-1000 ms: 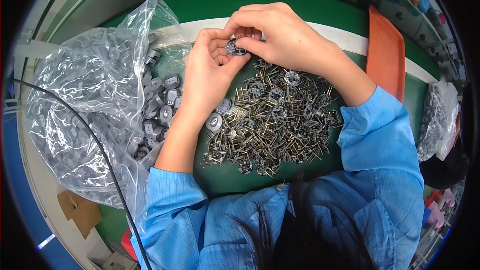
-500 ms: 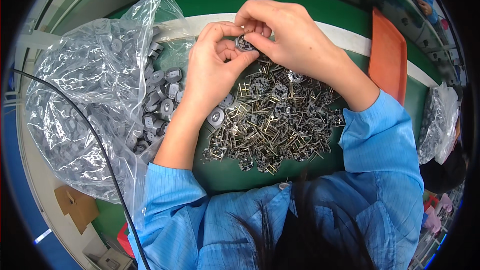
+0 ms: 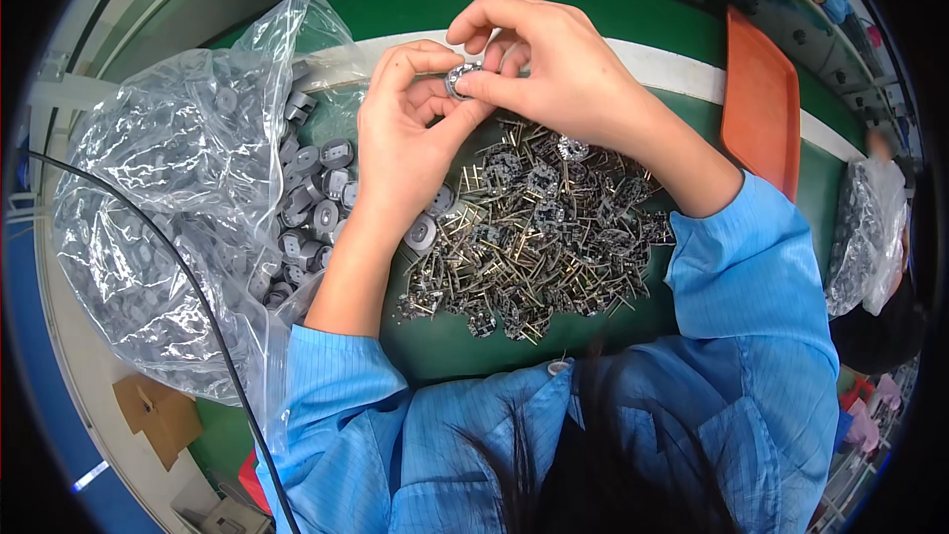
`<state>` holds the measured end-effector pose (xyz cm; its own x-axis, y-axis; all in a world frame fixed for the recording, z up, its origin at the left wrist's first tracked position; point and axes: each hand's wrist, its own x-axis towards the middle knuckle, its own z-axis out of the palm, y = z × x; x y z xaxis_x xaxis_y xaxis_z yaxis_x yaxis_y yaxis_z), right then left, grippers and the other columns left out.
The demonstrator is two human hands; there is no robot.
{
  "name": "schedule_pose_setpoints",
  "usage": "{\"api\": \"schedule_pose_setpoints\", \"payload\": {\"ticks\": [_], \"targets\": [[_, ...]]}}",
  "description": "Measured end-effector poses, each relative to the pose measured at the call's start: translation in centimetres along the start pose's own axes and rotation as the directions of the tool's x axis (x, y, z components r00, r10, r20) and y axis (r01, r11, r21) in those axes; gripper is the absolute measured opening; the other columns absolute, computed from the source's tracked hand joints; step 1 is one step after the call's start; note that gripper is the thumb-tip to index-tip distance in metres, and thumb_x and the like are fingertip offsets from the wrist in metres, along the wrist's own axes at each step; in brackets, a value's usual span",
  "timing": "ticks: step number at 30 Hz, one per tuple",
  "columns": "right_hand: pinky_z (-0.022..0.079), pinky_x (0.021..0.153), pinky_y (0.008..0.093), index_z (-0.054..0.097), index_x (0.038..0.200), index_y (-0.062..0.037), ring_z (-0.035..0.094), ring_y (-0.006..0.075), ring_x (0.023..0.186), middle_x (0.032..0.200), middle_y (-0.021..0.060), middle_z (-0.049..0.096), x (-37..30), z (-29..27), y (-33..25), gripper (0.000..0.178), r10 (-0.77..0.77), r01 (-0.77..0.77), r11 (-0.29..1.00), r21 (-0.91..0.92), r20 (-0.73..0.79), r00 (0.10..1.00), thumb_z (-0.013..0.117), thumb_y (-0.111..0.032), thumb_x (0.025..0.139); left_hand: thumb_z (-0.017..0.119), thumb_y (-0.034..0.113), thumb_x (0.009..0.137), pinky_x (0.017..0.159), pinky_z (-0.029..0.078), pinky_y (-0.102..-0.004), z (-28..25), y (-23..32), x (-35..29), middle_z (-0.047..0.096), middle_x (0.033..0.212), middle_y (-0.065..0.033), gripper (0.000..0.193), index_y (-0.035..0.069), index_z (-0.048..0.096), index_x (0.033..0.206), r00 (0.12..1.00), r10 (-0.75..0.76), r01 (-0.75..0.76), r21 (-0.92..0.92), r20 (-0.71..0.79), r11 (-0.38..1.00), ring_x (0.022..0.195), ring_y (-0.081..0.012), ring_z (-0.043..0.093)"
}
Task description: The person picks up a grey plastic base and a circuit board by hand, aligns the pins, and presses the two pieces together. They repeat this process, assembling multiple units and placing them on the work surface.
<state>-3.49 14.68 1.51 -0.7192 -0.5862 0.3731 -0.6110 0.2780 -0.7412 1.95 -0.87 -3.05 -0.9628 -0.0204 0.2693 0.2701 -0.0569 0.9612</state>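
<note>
Above the far edge of the parts pile, my left hand [image 3: 405, 129] pinches a small round grey housing [image 3: 462, 80] between thumb and fingers. A dark circuit board shows inside it. My right hand [image 3: 554, 64] presses its thumb on the housing's face, its other fingers curled behind and partly hidden. Below the hands lies a heap of small round circuit boards [image 3: 544, 227] with long brass-coloured pins. Loose grey round housings [image 3: 323, 216] lie left of my left forearm, and one housing [image 3: 420, 232] rests at the heap's left edge.
A clear plastic bag [image 3: 168, 227] full of grey housings covers the left side, with a black cable [image 3: 188, 267] across it. An orange tray [image 3: 759, 104] stands at the right, near another clear bag [image 3: 867, 232]. A cardboard box [image 3: 158, 418] sits lower left.
Both hands have shifted slightly left in the picture with the housing. My right index finger has lifted away from it, while the thumb stays on its face.
</note>
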Motion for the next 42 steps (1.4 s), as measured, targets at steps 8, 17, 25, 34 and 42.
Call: {"api": "schedule_pose_setpoints", "payload": {"ticks": [8,17,25,34,42], "targets": [[0.053,0.071,0.0288,0.067,0.095,0.0021,0.068,0.0162,0.075,0.08,0.0112,0.07,0.4,-0.4,2.3,0.027,0.265,-0.33,0.891,0.311,0.232,0.936,0.072,-0.015,0.074,0.074,-0.006,0.072,0.063,0.054,-0.0208,0.1,0.4,0.0,0.045,0.111,-0.0083,0.036,0.0,0.056,0.102,0.985,0.171,-0.162,0.294,-0.005,0.942,0.074,-0.0089,0.058],[0.051,0.077,0.0362,0.068,0.093,-0.0003,0.066,0.0291,0.085,0.091,0.0171,0.069,6.6,-1.0,8.0,0.029,0.352,-0.353,0.935,0.022,-0.146,0.925,0.071,-0.025,0.078,0.064,-0.007,0.076,0.063,0.051,-0.0318,-1.5,5.0,-2.2,0.053,0.101,-0.0147,0.03,0.0,0.056,0.104,0.995,0.072,-0.099,0.686,0.068,0.721,0.074,-0.0255,0.062],[0.051,0.085,0.0399,0.07,0.096,-0.001,0.064,0.0328,0.091,0.095,0.0177,0.068,13.8,-6.0,21.6,0.034,0.284,-0.333,0.921,-0.2,-0.24,0.928,0.067,-0.031,0.081,0.063,0.004,0.083,0.076,0.049,-0.0404,-2.3,6.5,-9.1,0.057,0.102,-0.0162,0.03,-0.001,0.057,0.112,0.987,-0.125,-0.017,0.844,0.099,0.536,0.085,-0.0352,0.06],[0.052,0.07,0.0346,0.069,0.094,-0.0035,0.065,0.0294,0.073,0.086,0.0153,0.069,6.3,-8.8,8.7,0.027,0.493,-0.493,0.869,-0.037,-0.003,0.87,0.068,-0.027,0.082,0.065,0.005,0.082,0.078,0.048,-0.0407,-1.3,3.2,-5.3,0.053,0.104,-0.0203,0.026,-0.008,0.056,0.104,0.985,-0.026,-0.121,0.798,0.169,0.591,0.09,-0.0366,0.057],[0.048,0.065,0.0292,0.065,0.099,-0.0026,0.056,0.0162,0.071,0.087,0.0058,0.059,-8.8,-8.8,2.6,0.019,0.259,-0.2,0.958,-0.207,0.313,0.914,0.065,-0.002,0.079,0.065,0.005,0.083,0.07,0.049,-0.0345,0.4,2.4,-2.6,0.063,0.088,-0.0152,0.019,0.0,0.058,0.1,0.984,-0.018,-0.125,0.766,0.176,0.631,0.078,-0.026,0.062]]}}
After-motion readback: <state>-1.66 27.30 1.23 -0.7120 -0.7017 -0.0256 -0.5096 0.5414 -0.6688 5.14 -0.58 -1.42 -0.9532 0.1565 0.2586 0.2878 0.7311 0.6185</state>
